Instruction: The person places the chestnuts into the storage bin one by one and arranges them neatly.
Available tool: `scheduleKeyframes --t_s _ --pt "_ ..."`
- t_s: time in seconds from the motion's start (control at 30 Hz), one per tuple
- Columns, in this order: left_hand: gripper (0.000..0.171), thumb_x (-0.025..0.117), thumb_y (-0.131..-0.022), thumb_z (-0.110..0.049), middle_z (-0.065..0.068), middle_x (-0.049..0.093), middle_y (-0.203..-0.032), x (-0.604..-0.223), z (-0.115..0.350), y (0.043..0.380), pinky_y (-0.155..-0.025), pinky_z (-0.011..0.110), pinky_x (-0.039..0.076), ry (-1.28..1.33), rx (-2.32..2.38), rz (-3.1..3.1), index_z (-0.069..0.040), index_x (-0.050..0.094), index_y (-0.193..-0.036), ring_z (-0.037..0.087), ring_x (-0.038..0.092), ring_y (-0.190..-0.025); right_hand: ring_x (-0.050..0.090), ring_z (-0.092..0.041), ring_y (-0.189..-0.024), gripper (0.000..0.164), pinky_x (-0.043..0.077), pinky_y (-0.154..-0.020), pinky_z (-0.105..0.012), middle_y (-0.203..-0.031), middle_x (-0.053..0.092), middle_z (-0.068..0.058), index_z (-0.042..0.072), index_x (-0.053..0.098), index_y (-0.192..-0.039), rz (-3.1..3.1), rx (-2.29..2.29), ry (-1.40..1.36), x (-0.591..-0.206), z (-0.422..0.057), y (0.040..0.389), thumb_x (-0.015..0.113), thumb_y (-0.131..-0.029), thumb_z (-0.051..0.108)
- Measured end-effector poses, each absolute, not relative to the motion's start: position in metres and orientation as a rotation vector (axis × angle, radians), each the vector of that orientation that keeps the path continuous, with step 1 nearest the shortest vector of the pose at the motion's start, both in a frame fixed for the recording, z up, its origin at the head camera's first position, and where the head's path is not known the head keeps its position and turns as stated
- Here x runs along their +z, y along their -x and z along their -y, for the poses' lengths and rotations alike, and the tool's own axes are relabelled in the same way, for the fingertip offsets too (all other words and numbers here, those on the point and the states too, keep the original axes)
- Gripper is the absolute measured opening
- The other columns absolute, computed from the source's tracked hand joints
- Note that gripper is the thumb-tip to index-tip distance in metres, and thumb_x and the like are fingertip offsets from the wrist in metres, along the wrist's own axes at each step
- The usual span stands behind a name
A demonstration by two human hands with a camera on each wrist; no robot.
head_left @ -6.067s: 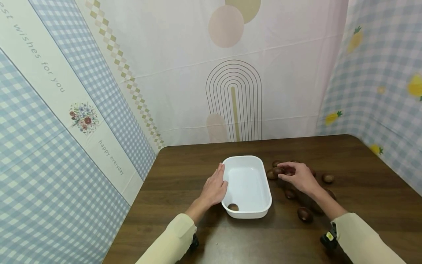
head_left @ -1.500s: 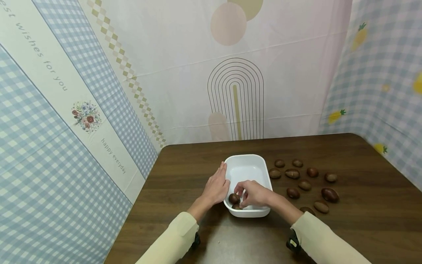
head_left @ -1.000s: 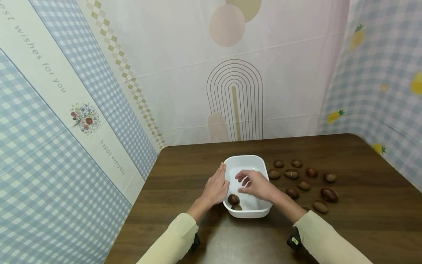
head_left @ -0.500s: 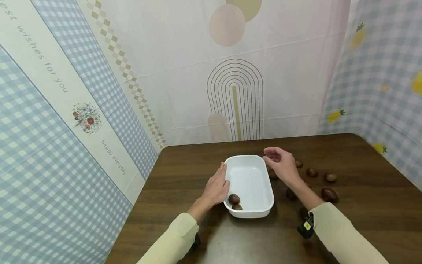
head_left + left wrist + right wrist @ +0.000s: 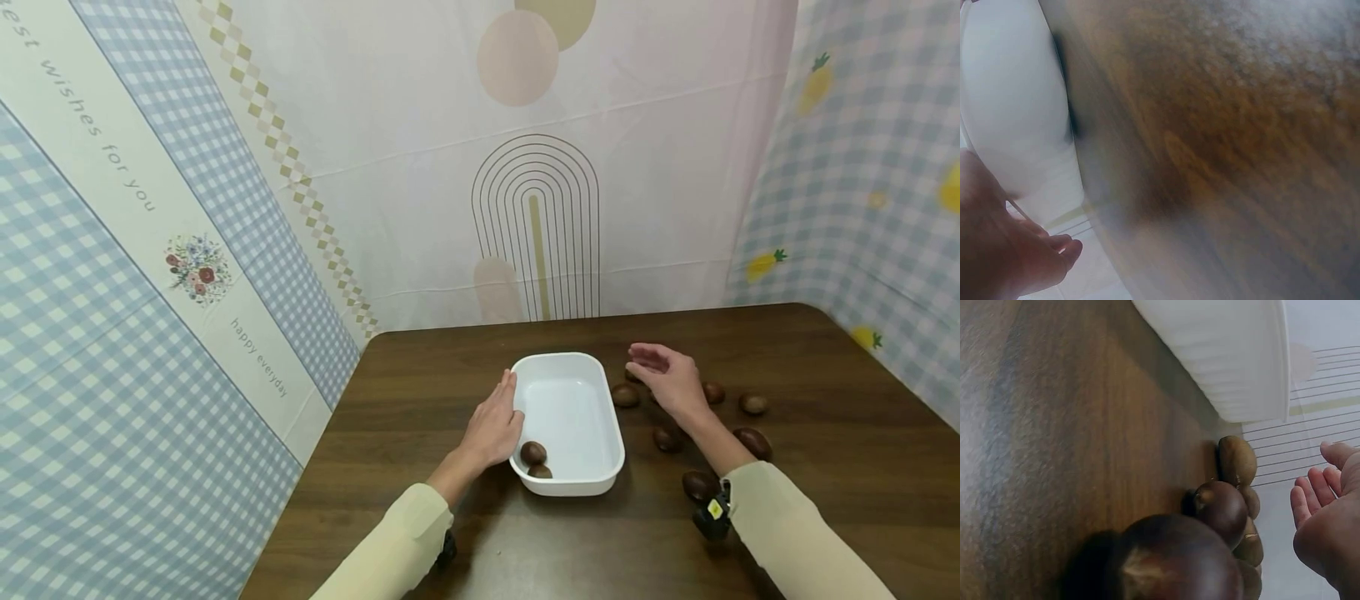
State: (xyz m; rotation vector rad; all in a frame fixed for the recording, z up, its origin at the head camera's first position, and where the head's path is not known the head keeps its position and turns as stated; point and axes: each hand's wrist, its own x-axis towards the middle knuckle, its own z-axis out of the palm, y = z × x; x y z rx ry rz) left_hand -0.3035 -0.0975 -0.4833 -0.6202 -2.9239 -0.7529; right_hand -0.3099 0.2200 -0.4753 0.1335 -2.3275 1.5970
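My left hand (image 5: pixel 491 425) lies along the left rim of a white rectangular dish (image 5: pixel 567 489), its fingers straight against the side. Inside, at the near left corner, two brown chestnuts (image 5: pixel 533 453) rest against each other. My right hand (image 5: pixel 669 379) is above the loose chestnuts to the right of the dish, fingers loosely bent and holding nothing. It partly covers several of them in the head view. In the right wrist view that hand (image 5: pixel 1335 512) is raised over the row, with a glossy dark chestnut (image 5: pixel 1175 562) close to the camera.
Several more chestnuts lie spread on the dark wooden table (image 5: pixel 405 392), among them one on the far right (image 5: pixel 753 404) and one by the right wrist camera (image 5: pixel 700 485). A printed cloth (image 5: pixel 420 208) hangs behind the table's back edge.
Since the first frame a second chestnut has come into the dish. My right hand has left the dish and moved right, over the loose chestnuts. My left hand has stayed at the rim.
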Motion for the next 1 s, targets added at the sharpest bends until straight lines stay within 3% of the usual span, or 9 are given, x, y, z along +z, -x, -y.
scheduleKeyframes --t_s 0.3,0.63,1.0 --pt "0.065 0.039 -0.107 -0.018 0.018 0.020 -0.175 -0.484 0.098 0.303 -0.124 0.056 0.030 0.615 -0.759 2.933 0.001 0.023 -0.168 0.034 0.027 -0.159 0.067 -0.042 -0.121 0.041 0.052 -0.085 -0.010 -0.132 0.068 -0.030 -0.010 0.063 -0.138 2.439 1.544 -0.144 -0.487 -0.219 0.312 0.071 -0.102 0.007" --pt "0.066 0.040 -0.107 -0.017 0.017 0.020 -0.175 -0.484 0.097 0.303 -0.124 0.055 0.030 0.612 -0.754 2.930 0.002 0.023 -0.167 0.034 0.028 -0.159 0.070 -0.042 -0.115 0.037 0.059 -0.095 -0.045 -0.128 0.069 -0.029 -0.008 0.067 -0.133 2.568 1.423 -0.157 -0.490 -0.218 0.312 0.073 -0.100 0.007" --pt "0.065 0.039 -0.107 -0.018 0.014 0.018 -0.176 -0.482 0.097 0.302 -0.124 0.055 0.031 0.609 -0.750 2.937 0.000 0.023 -0.168 0.031 0.027 -0.159 0.071 -0.043 -0.114 0.036 0.057 -0.096 -0.053 -0.124 0.072 -0.029 -0.010 0.069 -0.129 2.616 1.361 -0.198 -0.495 -0.219 0.312 0.076 -0.097 0.006"
